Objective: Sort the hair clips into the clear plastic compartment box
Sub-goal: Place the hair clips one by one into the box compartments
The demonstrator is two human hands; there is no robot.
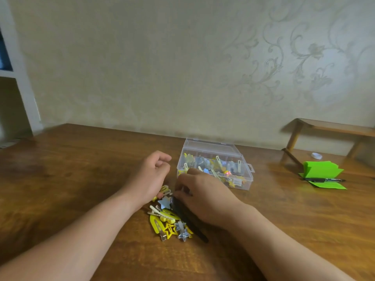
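Near the front of the wooden tabletop point(60, 179) lies a pile of hair clips point(166, 220), mostly yellow, with silvery stars. The right hand point(205, 199) arches palm-down over the pile's right side, fingertips bent onto a long black clip point(194, 228); whether they pinch it cannot be told. The left hand point(150, 177) hovers at the pile's far edge, fingers loosely curled, holding nothing. Just beyond both hands sits the clear compartment box point(215, 151), with clips inside.

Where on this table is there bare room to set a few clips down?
Bare wood lies left of the left hand and the clip pile. Another bare patch sits between the clear box and the green paper. It is crowded between pile and box, where the right hand is.
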